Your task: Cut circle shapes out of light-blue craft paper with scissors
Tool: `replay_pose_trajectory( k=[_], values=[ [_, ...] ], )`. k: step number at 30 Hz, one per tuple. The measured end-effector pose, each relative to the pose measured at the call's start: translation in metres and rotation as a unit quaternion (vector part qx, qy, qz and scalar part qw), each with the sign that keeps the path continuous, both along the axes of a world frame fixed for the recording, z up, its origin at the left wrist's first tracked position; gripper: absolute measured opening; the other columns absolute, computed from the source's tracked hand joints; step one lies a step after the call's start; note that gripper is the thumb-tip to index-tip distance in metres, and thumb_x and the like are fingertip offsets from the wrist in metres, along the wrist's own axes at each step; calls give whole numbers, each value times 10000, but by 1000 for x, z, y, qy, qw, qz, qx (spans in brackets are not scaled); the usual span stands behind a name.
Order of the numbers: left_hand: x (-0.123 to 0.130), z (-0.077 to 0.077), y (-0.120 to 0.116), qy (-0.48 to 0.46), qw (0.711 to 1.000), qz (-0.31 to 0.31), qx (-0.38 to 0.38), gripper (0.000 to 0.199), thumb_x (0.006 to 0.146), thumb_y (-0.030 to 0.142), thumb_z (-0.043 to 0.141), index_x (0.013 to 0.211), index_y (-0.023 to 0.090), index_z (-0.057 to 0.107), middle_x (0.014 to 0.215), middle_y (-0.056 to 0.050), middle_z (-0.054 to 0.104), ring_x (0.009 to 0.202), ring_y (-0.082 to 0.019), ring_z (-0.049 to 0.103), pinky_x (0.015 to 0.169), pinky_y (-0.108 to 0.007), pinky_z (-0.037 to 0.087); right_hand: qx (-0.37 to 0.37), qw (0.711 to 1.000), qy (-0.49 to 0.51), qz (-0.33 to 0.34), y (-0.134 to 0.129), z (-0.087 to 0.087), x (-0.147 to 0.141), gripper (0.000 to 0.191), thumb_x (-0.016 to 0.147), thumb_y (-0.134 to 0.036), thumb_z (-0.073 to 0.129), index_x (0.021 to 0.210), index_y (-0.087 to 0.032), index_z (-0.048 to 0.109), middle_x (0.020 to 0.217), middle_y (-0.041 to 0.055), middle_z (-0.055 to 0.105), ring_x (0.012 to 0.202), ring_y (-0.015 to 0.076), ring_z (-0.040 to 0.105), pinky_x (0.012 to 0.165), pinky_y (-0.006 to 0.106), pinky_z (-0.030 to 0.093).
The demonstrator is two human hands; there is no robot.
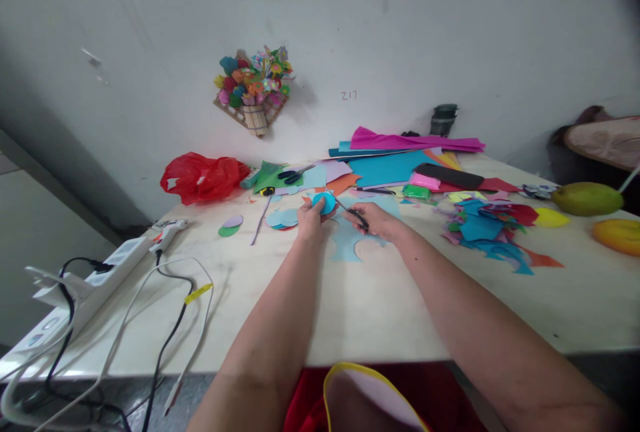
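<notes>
My left hand pinches a round piece of bright blue paper between thumb and fingers, a little above the table. In my right hand is a pair of scissors, its dark handles gripped and its blades pointing left to the edge of the blue paper. Whether the blades are apart I cannot tell. Under my hands lies a pale blue sheet with rounded cut-outs. Beside my left hand are several light blue paper circles. Farther left, a lilac circle overlaps a green circle.
A red plastic bag and a second pair of scissors lie at the back. Coloured sheets and a black phone-like slab sit behind my hands. Paper scraps pile up right. A power strip with cables stands left.
</notes>
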State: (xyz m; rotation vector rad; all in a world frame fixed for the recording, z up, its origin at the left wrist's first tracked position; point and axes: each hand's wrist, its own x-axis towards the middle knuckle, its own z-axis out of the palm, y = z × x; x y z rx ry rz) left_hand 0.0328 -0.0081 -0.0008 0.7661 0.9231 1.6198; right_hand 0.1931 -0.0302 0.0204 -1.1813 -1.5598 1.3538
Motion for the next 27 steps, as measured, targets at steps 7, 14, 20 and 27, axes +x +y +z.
replay_pose_trajectory(
  k=[7,14,20,27],
  values=[
    [-2,7,-3,10,1000,-14,-21,235,696,226,843,798,117,662,756,-95,726,842,-279,764,767,-368,627,4,1000,6,7,3,-2,3,273,632,-395,736,665,-189,559,465,-55,479,376,76,387,384,225,211],
    [-4,8,-4,11,999,-20,-24,271,685,243,867,806,116,660,756,-99,728,853,-292,766,745,-366,634,-9,1000,14,15,0,0,4,245,684,-354,737,675,-185,560,465,-53,481,369,71,389,361,215,206],
    [-4,4,-3,17,999,-40,-7,244,683,242,865,770,123,671,732,-90,724,805,-260,760,673,-312,618,-12,1000,2,27,-5,6,7,234,733,-338,730,710,-181,558,491,-32,537,370,74,435,323,198,173],
    [-2,6,-6,24,999,-47,-8,201,702,212,846,759,115,679,732,-94,725,751,-237,747,666,-314,618,-13,1000,4,25,-4,5,8,232,754,-330,717,703,-181,546,484,-38,525,364,64,425,316,184,168]
  ],
)
